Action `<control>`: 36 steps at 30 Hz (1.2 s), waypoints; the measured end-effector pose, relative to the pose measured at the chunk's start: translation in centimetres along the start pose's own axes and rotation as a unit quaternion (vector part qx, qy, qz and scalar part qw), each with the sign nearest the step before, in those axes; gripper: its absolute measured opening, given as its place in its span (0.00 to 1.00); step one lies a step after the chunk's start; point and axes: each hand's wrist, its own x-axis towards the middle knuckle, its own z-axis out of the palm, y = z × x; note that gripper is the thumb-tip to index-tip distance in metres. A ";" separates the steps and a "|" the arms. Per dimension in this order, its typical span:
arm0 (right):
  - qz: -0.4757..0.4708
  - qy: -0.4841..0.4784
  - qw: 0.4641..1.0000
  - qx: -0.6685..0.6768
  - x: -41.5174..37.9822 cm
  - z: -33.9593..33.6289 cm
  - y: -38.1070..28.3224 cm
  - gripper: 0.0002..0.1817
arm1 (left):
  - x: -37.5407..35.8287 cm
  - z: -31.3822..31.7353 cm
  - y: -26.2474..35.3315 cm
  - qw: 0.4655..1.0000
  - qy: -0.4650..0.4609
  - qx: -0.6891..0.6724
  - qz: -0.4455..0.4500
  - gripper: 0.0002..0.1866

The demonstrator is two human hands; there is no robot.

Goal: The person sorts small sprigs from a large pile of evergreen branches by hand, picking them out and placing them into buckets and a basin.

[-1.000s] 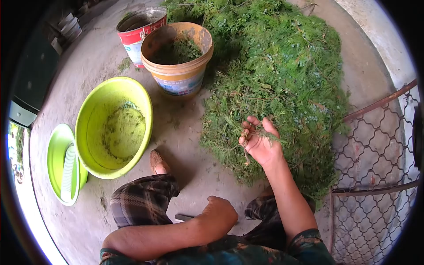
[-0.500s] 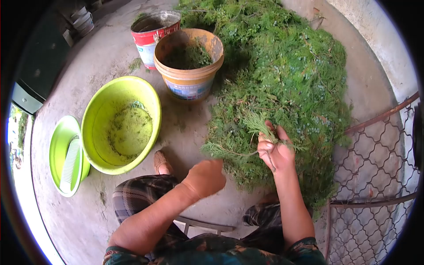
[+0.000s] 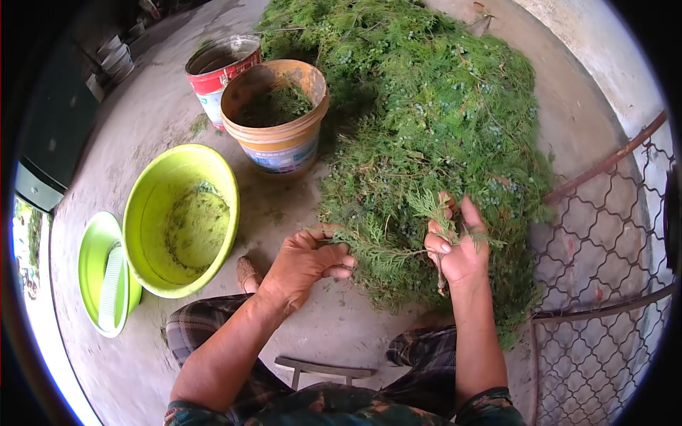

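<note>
Below both hands, looking down on a bare concrete floor (image 3: 298, 341). Beyond and under the right hand (image 3: 460, 248), facing a broad heap of green conifer branches (image 3: 455, 106), dotted with bluish cones or berries. Well to the right of that same hand, seeing a wire-mesh panel with a rusty rail (image 3: 611, 162).

Out past the left hand (image 3: 305, 264) and to its left, viewing a big yellow-green basin (image 3: 153, 206), soiled inside; farther left still, a smaller green basin (image 3: 89, 263) holding a ribbed white piece (image 3: 110, 284). Straight ahead of the left hand, near the heap, noticing an orange-brown bucket (image 3: 284, 148) containing green clippings (image 3: 290, 103), and just behind it a red-and-white bucket (image 3: 209, 89). Nearer the body than either hand, between plaid-covered knees, spotting a low narrow stool (image 3: 323, 369).

Keeping the hands apart, holding a leafy conifer sprig (image 3: 383, 250) in the curled right fingers, its bare stem end (image 3: 442, 287) poking out below the palm and its foliage reaching leftward between the hands. Holding the left hand at the leafy tip, thumb and forefinger parted; being unable to tell whether touching it.
</note>
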 end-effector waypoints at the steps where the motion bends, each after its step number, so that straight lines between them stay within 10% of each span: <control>1: -0.025 -0.011 0.998 -0.056 -0.2 0.1 -0.2 0.22 | -0.1 0.1 0.1 1.000 -0.002 0.007 0.026 0.12; 5: -0.053 0.009 0.978 -0.202 -0.9 1.5 0.4 0.22 | -0.3 0.3 0.4 0.998 -0.016 0.046 0.049 0.10; 10: -0.088 0.000 0.771 -0.631 -1.3 3.4 3.5 0.24 | -1.1 1.1 0.7 0.944 0.017 0.301 0.137 0.09; 15: 0.035 -0.060 0.740 -0.669 -1.7 3.4 6.4 0.18 | -0.8 0.8 0.0 0.868 0.012 0.392 0.304 0.10; 19: -0.022 -0.072 0.849 -0.523 -1.1 2.6 7.6 0.10 | -0.5 0.1 -0.3 0.893 0.037 0.353 0.278 0.10; 26: 0.060 -0.052 0.860 -0.503 -1.8 3.1 5.8 0.12 | -0.4 -2.2 4.8 0.963 0.166 0.135 0.164 0.09; 30: 0.090 -0.001 0.887 -0.452 -2.0 3.7 5.5 0.11 | -0.5 -1.5 3.1 0.999 0.035 -0.008 0.012 0.13; 36: 0.160 -0.024 0.920 -0.357 -2.0 2.6 4.5 0.12 | -0.8 0.2 1.8 0.996 -0.080 0.026 0.008 0.15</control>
